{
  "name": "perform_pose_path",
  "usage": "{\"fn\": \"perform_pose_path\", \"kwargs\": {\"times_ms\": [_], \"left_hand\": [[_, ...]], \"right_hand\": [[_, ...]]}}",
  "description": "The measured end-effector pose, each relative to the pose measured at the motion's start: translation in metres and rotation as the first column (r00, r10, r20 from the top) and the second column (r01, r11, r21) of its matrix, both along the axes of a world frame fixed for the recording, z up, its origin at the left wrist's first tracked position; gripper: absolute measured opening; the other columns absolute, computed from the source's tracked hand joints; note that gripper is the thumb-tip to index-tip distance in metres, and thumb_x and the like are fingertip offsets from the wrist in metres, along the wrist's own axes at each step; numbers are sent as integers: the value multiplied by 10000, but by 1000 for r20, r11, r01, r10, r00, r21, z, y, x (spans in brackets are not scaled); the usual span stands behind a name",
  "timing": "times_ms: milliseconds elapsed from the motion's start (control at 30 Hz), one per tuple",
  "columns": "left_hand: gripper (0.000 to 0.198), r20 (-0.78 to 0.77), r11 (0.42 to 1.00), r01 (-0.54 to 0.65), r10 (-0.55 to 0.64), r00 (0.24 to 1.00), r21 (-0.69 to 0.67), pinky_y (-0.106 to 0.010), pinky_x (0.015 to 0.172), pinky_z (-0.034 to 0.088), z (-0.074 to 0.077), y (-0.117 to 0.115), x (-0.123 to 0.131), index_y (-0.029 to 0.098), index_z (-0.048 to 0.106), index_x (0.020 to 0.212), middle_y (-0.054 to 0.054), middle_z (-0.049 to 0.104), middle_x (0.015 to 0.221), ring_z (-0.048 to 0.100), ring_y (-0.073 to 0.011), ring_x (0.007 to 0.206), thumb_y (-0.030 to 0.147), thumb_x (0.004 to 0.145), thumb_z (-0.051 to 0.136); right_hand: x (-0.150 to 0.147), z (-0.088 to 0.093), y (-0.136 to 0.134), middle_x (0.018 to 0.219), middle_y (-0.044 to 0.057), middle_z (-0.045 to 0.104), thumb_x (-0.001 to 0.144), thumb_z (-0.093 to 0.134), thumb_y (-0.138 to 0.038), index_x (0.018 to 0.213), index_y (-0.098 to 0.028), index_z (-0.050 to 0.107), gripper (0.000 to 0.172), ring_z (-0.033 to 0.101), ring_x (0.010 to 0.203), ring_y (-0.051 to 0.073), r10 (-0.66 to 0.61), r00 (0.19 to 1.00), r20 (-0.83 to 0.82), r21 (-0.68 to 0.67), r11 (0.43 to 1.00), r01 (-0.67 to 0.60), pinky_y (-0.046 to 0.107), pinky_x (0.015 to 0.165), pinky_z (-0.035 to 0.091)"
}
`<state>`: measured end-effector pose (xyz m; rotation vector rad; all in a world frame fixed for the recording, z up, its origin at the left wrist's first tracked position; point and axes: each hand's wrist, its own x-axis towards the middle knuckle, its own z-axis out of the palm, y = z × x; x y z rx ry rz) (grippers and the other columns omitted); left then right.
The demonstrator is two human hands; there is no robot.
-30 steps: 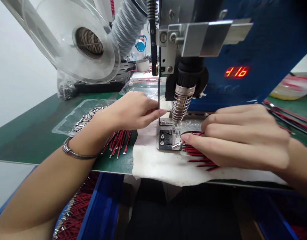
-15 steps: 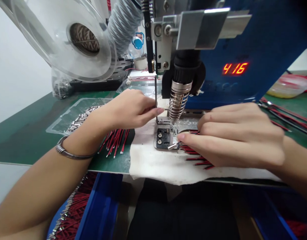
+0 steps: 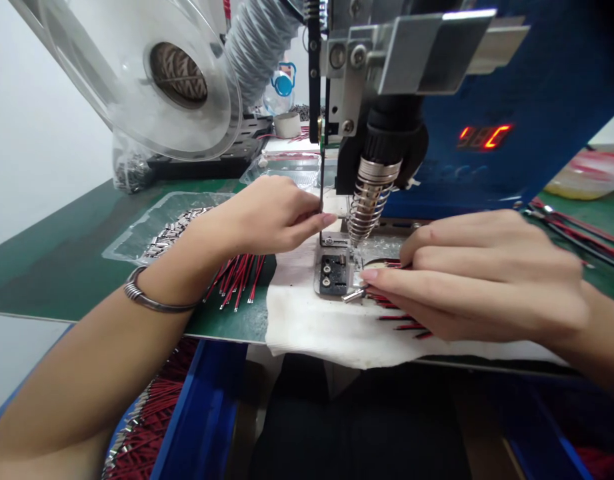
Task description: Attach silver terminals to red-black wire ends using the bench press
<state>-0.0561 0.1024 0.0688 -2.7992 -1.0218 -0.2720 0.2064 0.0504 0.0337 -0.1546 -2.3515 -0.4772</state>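
My right hand (image 3: 487, 273) is closed in a pinch on a thin wire, with a small silver metal connector (image 3: 354, 295) sticking out past the fingertips. That connector is just in front of a small black fixture block (image 3: 333, 275), below the soldering machine's spring-wrapped tip (image 3: 371, 200). Black-and-red wires (image 3: 401, 319) lie partly under the same hand. My left hand (image 3: 291, 217) is closed beside the machine's thin upright rod (image 3: 322, 180), thumb stretched toward the tip. Whatever its curled fingers hold is hidden.
A clear tray of small metal parts (image 3: 177, 230) and a bundle of red wires (image 3: 237, 280) lie on the green table at left. White cloth (image 3: 307, 327) covers the front edge. The blue machine housing (image 3: 487, 180) stands behind; a blue bin (image 3: 201, 400) sits below.
The whole view has shifted, so things appear a little farther right. The red display went from 416 to a partly lit reading with a C. Both hands keep nearly the same pose.
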Motion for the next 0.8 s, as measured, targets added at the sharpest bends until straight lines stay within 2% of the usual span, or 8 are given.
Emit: {"fn": "perform_pose_path", "kwargs": {"times_ms": [367, 800], "left_hand": [[456, 7, 1000, 19, -19, 1000, 1, -303, 524, 253, 0, -1, 1, 194, 480, 603, 12, 411, 503, 370, -119, 461, 424, 990, 405], [490, 3, 1000, 14, -14, 1000, -15, -309, 526, 257, 1, -1, 0, 191, 514, 612, 3, 458, 505, 367, -121, 457, 444, 1008, 379]], "right_hand": [[-3, 1, 2, 616, -53, 597, 908, 682, -94, 1042, -187, 669, 163, 555, 547, 124, 31, 999, -18, -32, 999, -31, 283, 583, 530], [-6, 3, 1, 592, -60, 577, 881, 669, -38, 979, -184, 656, 176, 526, 532, 127, 12, 999, -37, -60, 998, -14, 291, 550, 469]]}}
